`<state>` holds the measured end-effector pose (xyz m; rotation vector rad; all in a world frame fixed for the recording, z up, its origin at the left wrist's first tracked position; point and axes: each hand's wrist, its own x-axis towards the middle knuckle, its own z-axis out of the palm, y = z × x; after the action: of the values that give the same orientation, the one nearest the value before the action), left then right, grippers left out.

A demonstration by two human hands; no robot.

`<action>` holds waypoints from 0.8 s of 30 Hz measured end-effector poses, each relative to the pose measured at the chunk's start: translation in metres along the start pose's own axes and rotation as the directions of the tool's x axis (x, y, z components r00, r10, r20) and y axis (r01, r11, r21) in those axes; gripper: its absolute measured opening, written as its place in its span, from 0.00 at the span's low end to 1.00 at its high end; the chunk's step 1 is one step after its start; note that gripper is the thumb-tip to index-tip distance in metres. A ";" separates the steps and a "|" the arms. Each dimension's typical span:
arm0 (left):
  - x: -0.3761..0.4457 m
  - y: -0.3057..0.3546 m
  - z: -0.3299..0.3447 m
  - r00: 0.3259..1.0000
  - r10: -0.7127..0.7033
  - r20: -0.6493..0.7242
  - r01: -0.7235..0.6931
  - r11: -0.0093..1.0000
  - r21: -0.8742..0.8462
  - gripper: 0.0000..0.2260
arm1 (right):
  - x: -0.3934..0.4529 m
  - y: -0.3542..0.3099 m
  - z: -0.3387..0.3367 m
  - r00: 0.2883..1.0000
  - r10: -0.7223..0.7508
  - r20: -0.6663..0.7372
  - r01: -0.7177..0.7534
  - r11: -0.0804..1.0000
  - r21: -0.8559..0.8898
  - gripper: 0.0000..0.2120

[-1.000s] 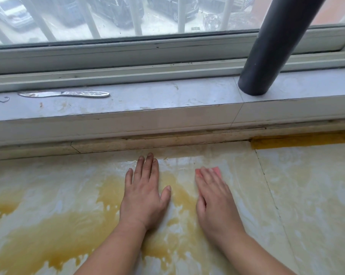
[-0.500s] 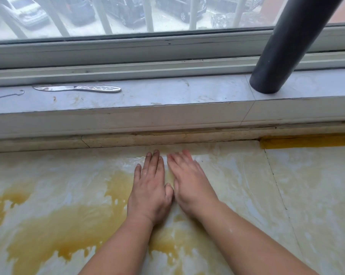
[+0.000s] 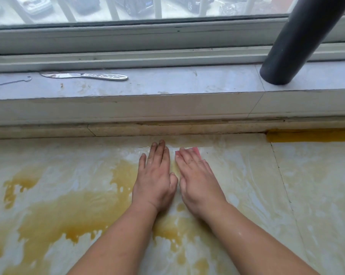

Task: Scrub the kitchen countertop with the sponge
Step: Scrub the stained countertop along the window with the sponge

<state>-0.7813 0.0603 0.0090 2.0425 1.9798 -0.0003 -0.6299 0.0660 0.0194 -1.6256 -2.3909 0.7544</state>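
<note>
sponge (image 3: pixel 194 150): pink, mostly hidden under right hand (image 3: pixel 197 179), near back edge of countertop (image 3: pixel 310 185) | right hand: flat, fingers straight, pressing sponge | left hand (image 3: pixel 154 179): flat on countertop, holding nothing | handling: likely soft, light, wet, slippery; best pressed from above with palm | containers: none visible | brown stain (image 3: pixel 68 211) left of hands

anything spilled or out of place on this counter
Yes. A yellow-brown liquid stain spreads in blotches over the left and middle of the countertop, running under both forearms. On the windowsill behind lie a metal knife and a thin wire hook, odd for a sill.
</note>
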 end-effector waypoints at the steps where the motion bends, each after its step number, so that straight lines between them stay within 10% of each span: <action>1: 0.001 0.000 0.000 1.000 0.002 -0.001 -0.002 1.000 -0.005 0.40 | -0.001 -0.002 0.001 1.000 0.006 -0.003 -0.006 1.000 -0.007 0.30; 24: -0.109 0.017 0.044 0.995 -0.054 0.084 0.047 0.996 0.081 0.37 | -0.169 -0.005 0.033 0.991 0.132 0.040 -0.126 0.984 -0.127 0.33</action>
<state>-0.7609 -0.0554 -0.0077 2.0036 2.0076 -0.1771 -0.5795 -0.0991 0.0191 -1.8460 -2.4293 0.6850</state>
